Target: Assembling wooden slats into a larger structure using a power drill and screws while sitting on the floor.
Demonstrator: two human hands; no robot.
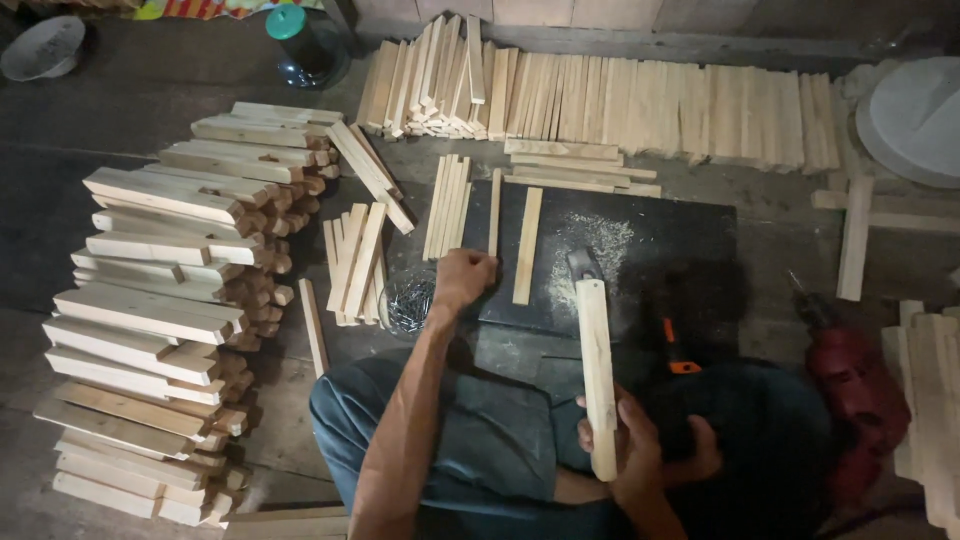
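My right hand grips the lower end of a long wooden hammer handle; the dark metal hammer head rests over a black work mat. My left hand reaches forward with curled fingers to the near end of a thin wood strip at the mat's left edge, beside a small bowl of nails. A wider pale slat lies on the mat next to a patch of sawdust. I cannot tell if the left hand holds anything.
Stacks of cut wooden pieces rise at the left. Rows of slats line the back, with loose strips nearer. A red power drill lies at the right, an orange-handled tool near my knee.
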